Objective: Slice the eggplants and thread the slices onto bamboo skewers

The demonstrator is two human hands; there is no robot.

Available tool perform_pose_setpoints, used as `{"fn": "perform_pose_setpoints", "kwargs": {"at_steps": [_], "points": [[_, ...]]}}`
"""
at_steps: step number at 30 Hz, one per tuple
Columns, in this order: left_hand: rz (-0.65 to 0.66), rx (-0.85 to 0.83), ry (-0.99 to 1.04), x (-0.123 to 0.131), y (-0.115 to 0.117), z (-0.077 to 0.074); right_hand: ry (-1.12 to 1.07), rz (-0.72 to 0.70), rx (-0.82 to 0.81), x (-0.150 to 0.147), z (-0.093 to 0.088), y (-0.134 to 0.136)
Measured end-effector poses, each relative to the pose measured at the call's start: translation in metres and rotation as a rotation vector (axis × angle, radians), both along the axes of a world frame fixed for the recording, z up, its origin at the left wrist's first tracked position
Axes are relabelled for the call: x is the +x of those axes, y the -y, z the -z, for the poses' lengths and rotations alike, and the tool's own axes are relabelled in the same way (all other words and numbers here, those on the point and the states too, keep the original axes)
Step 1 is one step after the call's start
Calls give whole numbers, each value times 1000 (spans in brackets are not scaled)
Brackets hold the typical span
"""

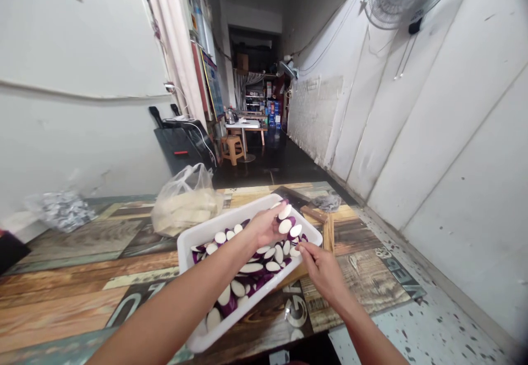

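Note:
A white plastic tub (247, 321) stands on the table, heaped with purple-skinned eggplant slices (251, 268) with pale cut faces. Over its far right part, my left hand (268, 227) is closed around a few eggplant slices (285, 226), held in a row. My right hand (318, 263) is at the tub's right rim, thumb and finger pinched on what looks like the end of a thin skewer by the lowest held slice. Most of that skewer is hidden by fingers and slices. A bundle of bamboo skewers (329, 234) lies just right of the tub.
Behind the tub lie a dark blade with a wooden handle (314, 214) and a crumpled grey plastic bag (329, 202). A clear bag with pale contents (185, 205) sits behind left; a silvery bundle (66, 211) lies far left. A white wall (416, 134) runs along the right.

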State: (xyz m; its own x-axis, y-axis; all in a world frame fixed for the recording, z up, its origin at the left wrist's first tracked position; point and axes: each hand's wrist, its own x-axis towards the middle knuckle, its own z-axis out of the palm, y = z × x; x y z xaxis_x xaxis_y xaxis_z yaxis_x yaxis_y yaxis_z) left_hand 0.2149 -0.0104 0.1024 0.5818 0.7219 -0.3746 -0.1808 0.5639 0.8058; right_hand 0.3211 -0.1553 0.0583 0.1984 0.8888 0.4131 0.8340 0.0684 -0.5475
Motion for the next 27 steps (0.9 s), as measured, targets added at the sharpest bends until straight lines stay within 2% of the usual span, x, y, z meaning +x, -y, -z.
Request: {"fn": "perform_pose_setpoints", "kwargs": {"at_steps": [2, 4, 6, 8, 11, 15, 19, 21, 23, 25, 27], "points": [[-176, 66, -81, -11, -8, -12, 143, -29, -32, 11, -9, -1], [-415, 124, -138, -29, -16, -26, 205, -51, -45, 21, -20, -5], [-571, 237, -92, -49, -19, -39, 274, -98, -59, 28, -30, -15], [-628, 346, 8, -69, -15, -50, 340, -186, -75, 28, -38, -30], [-629, 438, 49, -88, 0, -59, 420, -338, -89, 17, -41, -60], [-531, 440, 41, -95, 14, -59, 482, -461, -102, -8, -40, -101], [-292, 483, -72, -89, 19, -47, 488, -394, -92, -17, -49, -125], [-105, 573, -214, -80, 19, -38, 466, -320, -79, -6, -55, -121], [71, 723, -385, -67, 19, -27, 427, -201, -82, 16, -57, -105], [201, 901, -568, -51, 17, -14, 382, -30, -124, 46, -52, -81], [313, 1073, -750, -32, 12, -1, 340, 170, -208, 75, -38, -55]]}}
